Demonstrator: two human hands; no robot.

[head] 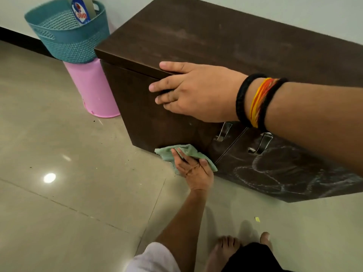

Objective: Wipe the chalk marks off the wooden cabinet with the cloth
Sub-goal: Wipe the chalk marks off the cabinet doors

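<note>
The dark wooden cabinet point(216, 36) stands on the floor against the wall. White chalk marks point(275, 173), loops and smears, cover its right door. My left hand point(193, 171) presses a pale green cloth point(188, 151) flat against the bottom of the left door, near the gap between the doors. My right hand point(188, 91) lies over the cabinet's top front edge with fingers stretched out, holding nothing. Black and orange bands circle that wrist. The left door looks mostly free of chalk.
Two metal handles point(224, 132) point(261, 143) stick out beside the door gap. Left of the cabinet, a teal basket point(66, 36) holding a spray bottle point(80, 10) sits on a pink bin point(92, 89). My bare feet point(225, 246) stand on the glossy tiles near a yellow scrap point(257, 219).
</note>
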